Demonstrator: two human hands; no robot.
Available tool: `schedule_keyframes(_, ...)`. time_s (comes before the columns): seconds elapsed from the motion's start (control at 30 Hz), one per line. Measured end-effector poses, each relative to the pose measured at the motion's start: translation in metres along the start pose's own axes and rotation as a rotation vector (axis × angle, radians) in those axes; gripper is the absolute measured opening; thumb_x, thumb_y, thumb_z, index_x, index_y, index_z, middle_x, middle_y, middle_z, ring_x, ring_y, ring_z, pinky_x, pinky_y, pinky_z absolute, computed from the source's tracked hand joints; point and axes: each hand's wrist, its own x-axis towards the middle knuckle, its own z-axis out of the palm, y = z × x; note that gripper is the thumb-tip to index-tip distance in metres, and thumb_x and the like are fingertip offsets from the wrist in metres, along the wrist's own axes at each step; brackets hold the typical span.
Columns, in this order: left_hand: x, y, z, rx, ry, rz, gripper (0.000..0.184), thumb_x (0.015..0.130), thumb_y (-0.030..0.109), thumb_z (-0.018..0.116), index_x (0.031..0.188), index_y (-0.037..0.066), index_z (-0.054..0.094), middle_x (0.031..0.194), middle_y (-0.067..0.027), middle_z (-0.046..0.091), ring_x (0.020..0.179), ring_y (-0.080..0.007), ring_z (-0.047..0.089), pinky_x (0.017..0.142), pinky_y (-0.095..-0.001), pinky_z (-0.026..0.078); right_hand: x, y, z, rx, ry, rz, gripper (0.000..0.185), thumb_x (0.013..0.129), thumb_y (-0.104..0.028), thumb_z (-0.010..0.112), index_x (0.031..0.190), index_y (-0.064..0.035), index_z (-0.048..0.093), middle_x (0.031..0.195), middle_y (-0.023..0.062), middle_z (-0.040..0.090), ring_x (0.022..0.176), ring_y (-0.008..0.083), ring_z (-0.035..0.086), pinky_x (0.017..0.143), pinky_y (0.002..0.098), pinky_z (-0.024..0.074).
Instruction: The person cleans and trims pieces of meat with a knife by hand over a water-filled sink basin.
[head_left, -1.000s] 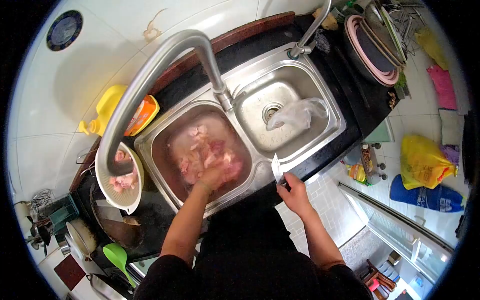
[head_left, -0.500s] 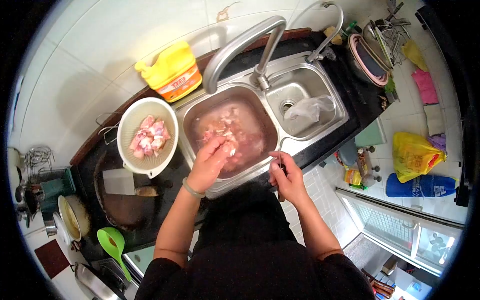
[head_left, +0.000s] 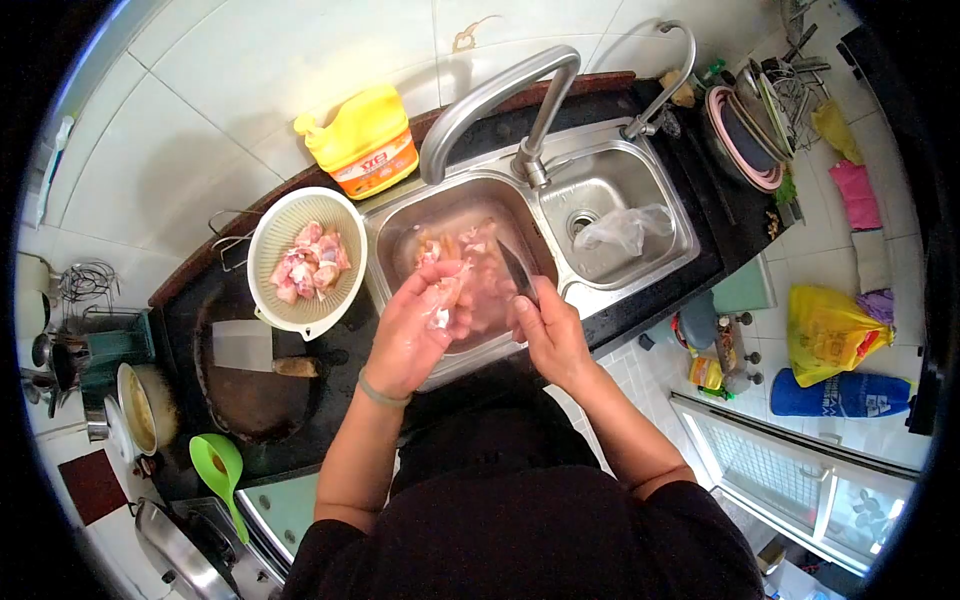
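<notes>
My left hand (head_left: 400, 335) is closed around a piece of raw meat (head_left: 443, 298), pale pink and wet, above the near side of the left sink basin (head_left: 545, 235). In my right hand (head_left: 552, 335) is a small dark-bladed knife (head_left: 516, 270). Its blade points up and away over the water, a short way right of the held piece; the handle is mostly hidden by my fingers. Cloudy pinkish water fills the basin, with several more meat pieces (head_left: 478, 238) in it. A white colander (head_left: 265, 245) left of the sink holds several raw meat pieces (head_left: 312, 262).
A tall faucet (head_left: 545, 110) arches over the sink. The right basin holds a clear plastic bag (head_left: 625, 230). Behind the colander stands a yellow jug (head_left: 360, 140). A cleaver (head_left: 245, 347) lies on a round dark board at left, near a green ladle (head_left: 215, 462).
My right hand has moved from the counter edge up over the basin, bringing the knife blade near the meat. My left hand has turned palm-up with the piece, and the view has shifted slightly.
</notes>
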Motion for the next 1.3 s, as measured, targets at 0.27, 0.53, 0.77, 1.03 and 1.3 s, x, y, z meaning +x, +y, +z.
schedule_keyframes(0.27, 0.005, -0.003, 0.031, -0.242, 0.002, -0.064, 0.020, 0.093, 0.018, 0.051, 0.108, 0.006, 0.050, 0.074, 0.0001, 0.042, 0.061, -0.0072, 0.039, 0.053, -0.0190, 0.034, 0.006, -0.009, -0.018, -0.248, 0.011, -0.499, 0.020, 0.083, -0.010, 0.059, 0.102, -0.0031, 0.055, 0.090, 0.0151, 0.061, 0.079, 0.0324, 0.061, 0.066, 0.0376, 0.0487)
schedule_keyframes(0.53, -0.004, -0.011, 0.050, -0.063, -0.041, 0.008, 0.007, 0.088, 0.010, 0.053, 0.093, 0.008, 0.048, 0.072, 0.0000, 0.041, 0.058, -0.0058, 0.037, 0.049, -0.0175, 0.033, 0.012, -0.014, -0.049, -0.670, 0.000, -0.232, 0.027, 0.078, -0.003, 0.061, 0.105, -0.0044, 0.059, 0.082, 0.0144, 0.060, 0.073, 0.0334, 0.061, 0.059, 0.0402, 0.0492)
schedule_keyframes(0.77, -0.006, -0.024, 0.052, 0.009, 0.078, 0.092, 0.021, 0.083, 0.002, 0.048, 0.104, 0.003, 0.049, 0.068, -0.0020, 0.046, 0.054, -0.0087, 0.040, 0.052, -0.0211, 0.035, -0.012, -0.033, -0.039, -0.400, -0.018, -0.456, 0.015, 0.077, -0.009, 0.062, 0.088, -0.0044, 0.052, 0.078, 0.0139, 0.059, 0.071, 0.0343, 0.060, 0.058, 0.0442, 0.0470)
schedule_keyframes(1.03, -0.011, -0.032, 0.071, 0.437, 0.139, 0.227, 0.038, 0.082, -0.003, 0.042, 0.120, 0.002, 0.041, 0.071, -0.0025, 0.050, 0.055, -0.0067, 0.042, 0.050, -0.0196, 0.035, -0.016, -0.032, -0.051, -0.383, 0.035, -0.473, 0.013, 0.076, -0.007, 0.060, 0.085, -0.0042, 0.052, 0.076, 0.0152, 0.058, 0.071, 0.0355, 0.059, 0.060, 0.0441, 0.0465)
schedule_keyframes(1.3, -0.018, -0.039, 0.065, 0.711, 0.095, 0.329, 0.027, 0.089, 0.006, 0.044, 0.116, 0.000, 0.043, 0.068, -0.0018, 0.050, 0.051, -0.0060, 0.042, 0.046, -0.0194, 0.035, -0.021, -0.040, -0.053, -0.509, -0.084, -0.528, 0.013, 0.073, -0.003, 0.056, 0.085, -0.0040, 0.053, 0.076, 0.0144, 0.059, 0.070, 0.0334, 0.060, 0.059, 0.0430, 0.0470)
